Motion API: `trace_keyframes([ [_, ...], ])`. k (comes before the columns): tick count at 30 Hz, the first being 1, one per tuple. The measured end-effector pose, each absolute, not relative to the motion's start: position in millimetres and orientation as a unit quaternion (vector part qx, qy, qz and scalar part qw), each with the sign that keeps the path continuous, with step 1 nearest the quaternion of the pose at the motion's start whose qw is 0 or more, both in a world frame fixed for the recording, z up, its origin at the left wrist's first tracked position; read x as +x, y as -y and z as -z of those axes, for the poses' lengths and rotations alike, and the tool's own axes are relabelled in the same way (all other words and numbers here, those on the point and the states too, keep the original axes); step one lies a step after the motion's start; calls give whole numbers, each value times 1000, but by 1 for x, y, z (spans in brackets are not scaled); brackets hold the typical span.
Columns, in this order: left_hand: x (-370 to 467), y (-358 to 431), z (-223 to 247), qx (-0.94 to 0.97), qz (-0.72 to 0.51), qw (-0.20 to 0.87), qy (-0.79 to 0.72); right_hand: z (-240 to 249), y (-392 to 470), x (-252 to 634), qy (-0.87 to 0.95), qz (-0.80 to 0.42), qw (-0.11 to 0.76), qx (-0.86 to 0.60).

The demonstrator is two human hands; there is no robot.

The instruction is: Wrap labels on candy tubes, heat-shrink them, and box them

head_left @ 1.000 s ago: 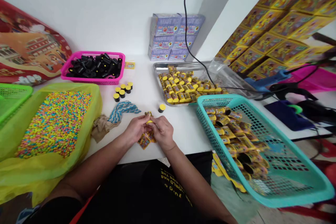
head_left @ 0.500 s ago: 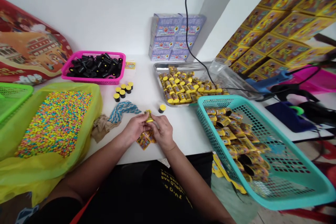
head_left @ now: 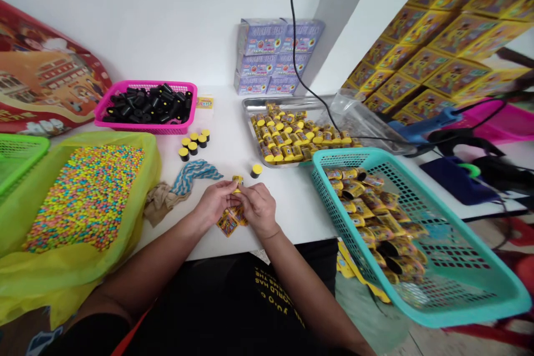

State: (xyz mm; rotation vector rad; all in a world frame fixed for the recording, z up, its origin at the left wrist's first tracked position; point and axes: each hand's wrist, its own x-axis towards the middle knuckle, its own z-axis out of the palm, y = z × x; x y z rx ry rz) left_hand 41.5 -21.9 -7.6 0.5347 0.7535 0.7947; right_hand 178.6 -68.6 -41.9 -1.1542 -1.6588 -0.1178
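Passable — tabletop (head_left: 297, 200) beside right hand (head_left: 259, 206) | right: teal basket (head_left: 467, 285) | beyond: steel tray (head_left: 292, 102)

Left hand (head_left: 215, 200), right hand (head_left: 260, 206), both pinching, forearms (head_left: 167, 245) bare

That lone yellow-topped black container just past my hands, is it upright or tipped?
Upright: the container stands on the table, yellow top facing up.

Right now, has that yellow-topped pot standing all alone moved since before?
No, the lone pot stands in the same place, by the near left corner of the metal tray.
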Motion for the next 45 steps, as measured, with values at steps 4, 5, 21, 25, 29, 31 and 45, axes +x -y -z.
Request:
trace_keyframes([
  [4, 41, 21, 9, 256, -372, 821, -350, 40, 69, 178, 689, 29, 555, -465],
  [5, 41, 21, 10, 257, -375, 819, -349, 39, 70, 178, 687, 19, 557, -466],
  [21, 41, 21, 11, 273, -374, 819, -339, 35, 70, 178, 632, -132, 568, -509],
  [25, 42, 23, 11, 283, -374, 812, -348, 37, 70, 178, 613, -142, 587, -510],
  [29, 42, 24, 10, 298, -365, 810, -350, 39, 70, 179, 604, -144, 594, -512],
  [31, 42, 23, 9, 304, -360, 810, -349, 39, 70, 180, 604, -152, 588, -515],
  [45, 39, 19, 14, 396, -341, 762, -382, 40, 73, 174, 624, -182, 575, -496],
])
